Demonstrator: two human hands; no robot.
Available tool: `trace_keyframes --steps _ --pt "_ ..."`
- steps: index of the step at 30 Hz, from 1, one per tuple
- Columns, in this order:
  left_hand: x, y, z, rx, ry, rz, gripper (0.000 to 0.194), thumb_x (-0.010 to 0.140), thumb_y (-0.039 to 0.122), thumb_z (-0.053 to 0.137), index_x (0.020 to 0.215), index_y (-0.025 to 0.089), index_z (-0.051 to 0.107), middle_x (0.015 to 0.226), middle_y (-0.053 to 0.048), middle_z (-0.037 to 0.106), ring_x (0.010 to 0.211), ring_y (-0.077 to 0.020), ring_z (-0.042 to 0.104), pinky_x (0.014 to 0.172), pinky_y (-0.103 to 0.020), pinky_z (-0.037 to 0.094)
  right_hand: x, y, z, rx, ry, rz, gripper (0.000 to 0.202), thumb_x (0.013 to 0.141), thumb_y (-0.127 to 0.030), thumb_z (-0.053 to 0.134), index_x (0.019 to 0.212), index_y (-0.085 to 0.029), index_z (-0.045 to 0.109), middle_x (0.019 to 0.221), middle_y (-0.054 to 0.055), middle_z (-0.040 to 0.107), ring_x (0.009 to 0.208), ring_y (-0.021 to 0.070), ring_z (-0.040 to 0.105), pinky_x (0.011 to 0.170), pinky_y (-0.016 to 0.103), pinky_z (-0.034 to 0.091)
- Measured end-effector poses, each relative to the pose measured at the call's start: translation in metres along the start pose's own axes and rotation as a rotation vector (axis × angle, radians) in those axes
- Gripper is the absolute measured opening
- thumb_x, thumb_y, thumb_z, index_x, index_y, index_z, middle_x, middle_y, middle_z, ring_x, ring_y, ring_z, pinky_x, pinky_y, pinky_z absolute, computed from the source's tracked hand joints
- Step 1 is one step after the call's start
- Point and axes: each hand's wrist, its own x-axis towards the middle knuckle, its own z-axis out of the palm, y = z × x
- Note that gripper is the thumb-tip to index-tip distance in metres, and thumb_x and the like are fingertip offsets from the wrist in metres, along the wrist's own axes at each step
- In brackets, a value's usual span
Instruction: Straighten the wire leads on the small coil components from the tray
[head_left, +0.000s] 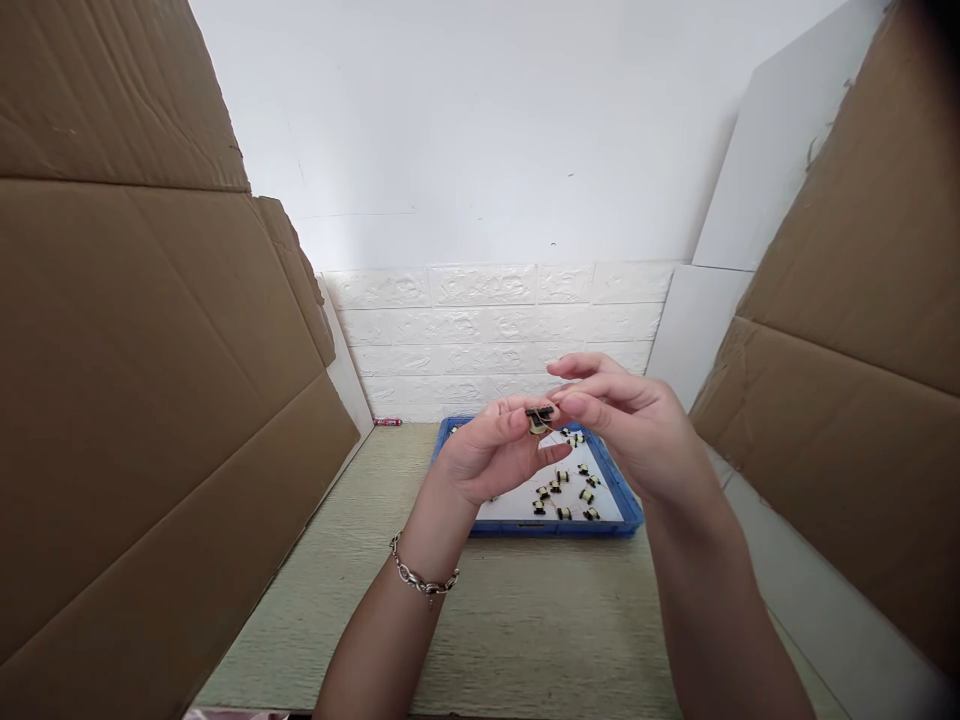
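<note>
Between the thumb and fingers of my left hand is a small transformer coil with a black pin base, a pale yellow winding and thin wire leads. My right hand meets it from the right; its thumb and index finger are pinched together at the coil's edge, seemingly on a fine wire lead, though the fingers hide most of it. Both hands are raised above a blue tray with a white lining, where several similar coils lie scattered. My left hand covers part of the tray.
Tall cardboard panels stand on the left and right. A white brick-patterned wall closes off the back. A red marker-like tube lies at the far left of the pale green tabletop.
</note>
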Motion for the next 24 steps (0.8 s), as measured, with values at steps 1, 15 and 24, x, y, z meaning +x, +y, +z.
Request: trace_keyframes --steps 1,15,24 --pt "-0.0002 0.0001 0.0010 -0.003 0.000 0.005 0.021 0.060 0.034 0.076 0.073 0.019 0.070 0.079 -0.002 0.063 0.081 -0.0113 0.054 0.075 -0.025 0.046 0.0006 0.0006 0.0001 0.016 -0.002 0.009 0.008 0.074 -0.028 0.066 0.068 -0.031 0.071 0.085 0.000 0.063 0.108 0.0157 0.049 0.090 0.031 0.042" --pt "0.0003 -0.0016 0.0013 -0.056 0.028 0.023 0.022 0.066 0.033 0.073 0.080 0.017 0.068 0.084 0.000 0.061 0.088 -0.0113 0.051 0.076 -0.025 0.045 0.0051 0.0026 0.0037 0.102 0.015 0.022 0.012 0.076 -0.027 0.064 0.066 -0.027 0.069 0.090 0.000 0.061 0.112 0.0136 0.046 0.093 0.027 0.039" --pt "-0.0026 -0.0006 0.0076 -0.077 0.066 -0.006 0.022 0.064 0.035 0.074 0.075 0.018 0.067 0.078 -0.001 0.060 0.083 -0.0124 0.052 0.077 -0.029 0.045 0.0014 -0.0006 0.0035 0.058 0.033 0.010 0.010 0.073 -0.027 0.064 0.063 -0.025 0.068 0.098 0.003 0.061 0.115 0.0188 0.046 0.090 0.034 0.045"
